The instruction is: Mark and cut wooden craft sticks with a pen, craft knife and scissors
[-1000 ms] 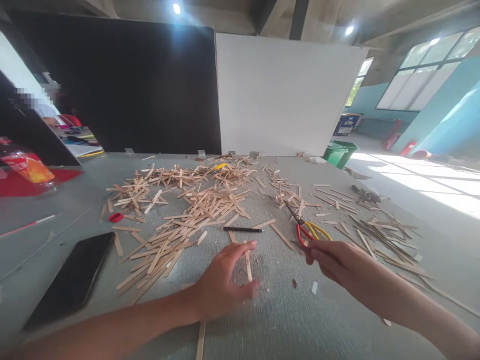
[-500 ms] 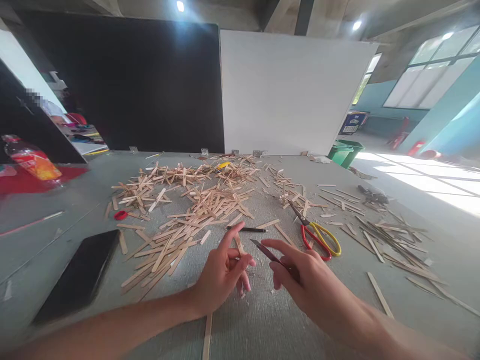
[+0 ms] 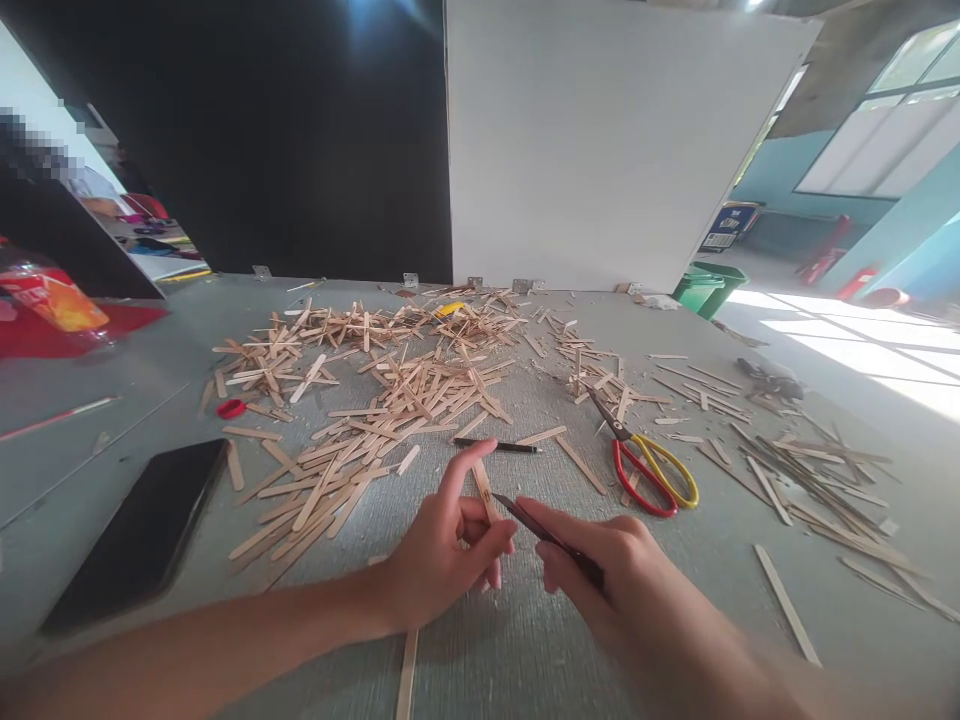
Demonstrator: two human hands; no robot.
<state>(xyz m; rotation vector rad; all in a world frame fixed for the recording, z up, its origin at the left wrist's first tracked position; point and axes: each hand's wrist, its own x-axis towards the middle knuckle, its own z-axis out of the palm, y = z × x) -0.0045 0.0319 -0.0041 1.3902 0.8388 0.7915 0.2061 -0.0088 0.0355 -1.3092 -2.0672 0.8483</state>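
Note:
My left hand [image 3: 450,545] is closed on a wooden craft stick [image 3: 484,487], its index finger stretched along the stick's far end. Small dark marks show on the stick. In my right hand [image 3: 622,570] is a craft knife [image 3: 551,535], gripped between thumb and fingers. The blade's tip reaches the stick's edge near the marks; whether it cuts in is too small to tell. Just beyond the left fingertip lies a black pen [image 3: 499,446]. Another craft stick [image 3: 407,675] lies below my left wrist.
A pile of craft sticks [image 3: 420,395] spreads across the table. Scissors [image 3: 652,470] with red and yellow handles lie to the right, thin strips [image 3: 825,490] farther right. At left are a phone [image 3: 142,535], a red ring [image 3: 231,409] and a drink bottle [image 3: 52,300]. Black and white panels stand behind.
The knife tip has come left to the stick, which now shows more clearly in my left hand. My view has tilted downward slightly.

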